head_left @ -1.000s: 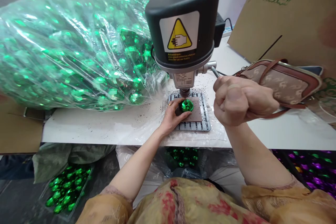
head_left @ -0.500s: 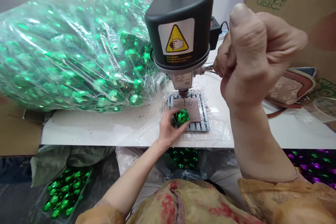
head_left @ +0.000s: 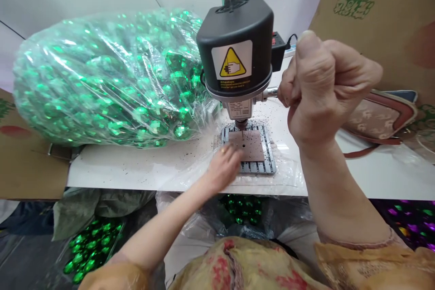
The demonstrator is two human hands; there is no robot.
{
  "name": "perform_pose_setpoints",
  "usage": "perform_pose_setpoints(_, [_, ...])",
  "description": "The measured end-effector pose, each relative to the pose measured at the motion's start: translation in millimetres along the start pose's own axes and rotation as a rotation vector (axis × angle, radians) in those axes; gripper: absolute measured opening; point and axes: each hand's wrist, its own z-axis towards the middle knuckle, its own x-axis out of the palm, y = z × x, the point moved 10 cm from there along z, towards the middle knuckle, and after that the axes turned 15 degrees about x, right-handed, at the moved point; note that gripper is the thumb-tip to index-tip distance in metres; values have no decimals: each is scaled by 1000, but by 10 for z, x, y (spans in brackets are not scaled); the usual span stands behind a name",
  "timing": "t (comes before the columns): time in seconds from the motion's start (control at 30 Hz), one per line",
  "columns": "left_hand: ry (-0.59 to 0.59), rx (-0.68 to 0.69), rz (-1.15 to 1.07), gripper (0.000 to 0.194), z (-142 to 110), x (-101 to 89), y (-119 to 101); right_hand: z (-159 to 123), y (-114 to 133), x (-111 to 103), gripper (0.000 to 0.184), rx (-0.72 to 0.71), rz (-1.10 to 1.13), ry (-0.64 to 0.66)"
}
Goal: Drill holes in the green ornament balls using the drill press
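My right hand [head_left: 329, 86] is closed round the feed handle [head_left: 271, 93] on the right side of a small black drill press [head_left: 238, 50]. A thin drill bit [head_left: 242, 135] points down from its chuck, above a brownish square pad [head_left: 253, 149] with a dark hole. The pad lies on the slotted metal base [head_left: 268, 165], with dark shavings scattered over it. My left hand [head_left: 226, 163] is palm down over the pad's front left corner, fingers bent and blurred. No green ball shows in or beside it; the underside of the hand is hidden.
A large clear bag of shiny green balls [head_left: 112, 81] fills the table's left side. Below the table edge [head_left: 136, 183] are more green balls [head_left: 241, 208] in plastic and a tub of them [head_left: 91, 247]. A cardboard box [head_left: 380, 31] and a pouch [head_left: 380, 113] stand right.
The faceted green ball that my left hand held in front of the bit is out of sight. That hand has turned palm down. My right hand stays on the handle; the camera view has shifted slightly.
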Motion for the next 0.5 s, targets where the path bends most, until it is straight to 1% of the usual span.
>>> perform_pose_setpoints(0.07, [163, -142, 58, 26, 108, 172, 515, -11, 29, -6, 53, -20, -2, 9])
perform_pose_setpoints(0.13, [291, -280, 115, 31, 151, 296, 961, -13, 45, -11, 53, -32, -14, 12])
perform_pose_setpoints(0.2, [380, -412, 166, 32, 143, 348, 1299, -8, 38, -14, 52, -26, -18, 16])
perform_pose_setpoints(0.23, [405, -471, 188, 32, 131, 343, 1425, -5, 32, -18, 52, -22, -13, 15])
perform_pose_setpoints(0.27, [417, -522, 208, 33, 121, 320, 1524, -4, 29, -20, 52, -22, 0, 17])
perform_pose_setpoints(0.33, [401, -584, 242, 34, 129, 233, 1655, -2, 29, -24, 53, -29, 22, 19])
perform_pose_setpoints(0.5, [261, -565, 266, 43, 282, -6, 1844, 6, 12, -40, 55, -41, 26, 7])
